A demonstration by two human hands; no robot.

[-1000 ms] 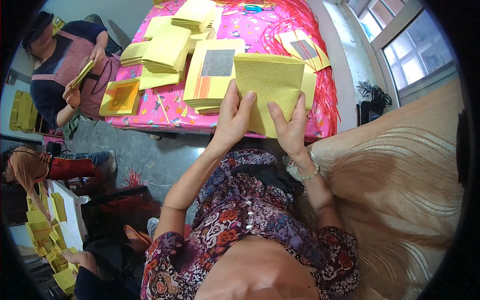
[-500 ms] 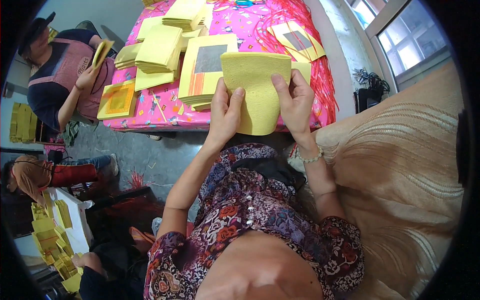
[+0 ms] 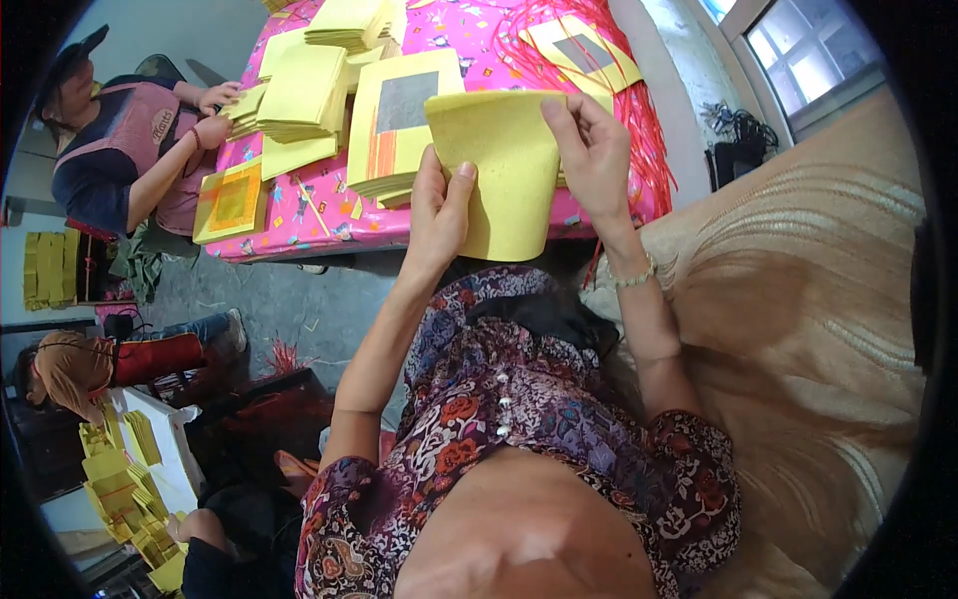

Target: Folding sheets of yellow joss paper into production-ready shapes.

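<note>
A folded piece of yellow, ribbed paper [image 3: 504, 190] is held up in front of me, over the near edge of the table. My left hand [image 3: 439, 215] pinches its left side, thumb lying on the face. At the upper right corner my right hand [image 3: 595, 160] grips it between thumb and fingers. The paper's lower end hangs in a curve. Just behind it lies a stack of yellow sheets [image 3: 439, 66] whose top one bears a grey rectangle and orange stripes. The fingers behind the paper are partly hidden.
Stacks of folded yellow paper [image 3: 302, 85] cover much of the pink patterned tablecloth [image 3: 299, 225]. Red strands [image 3: 649, 150] spill over its right side. A co-worker [image 3: 120, 150] sits at the left, hands on a stack. A beige patterned cover [image 3: 798, 250] lies at my right.
My right hand has moved up to the paper's top corner, and the paper has tilted. The co-worker has lowered the yellow piece, and their hands are now at the stack on the table.
</note>
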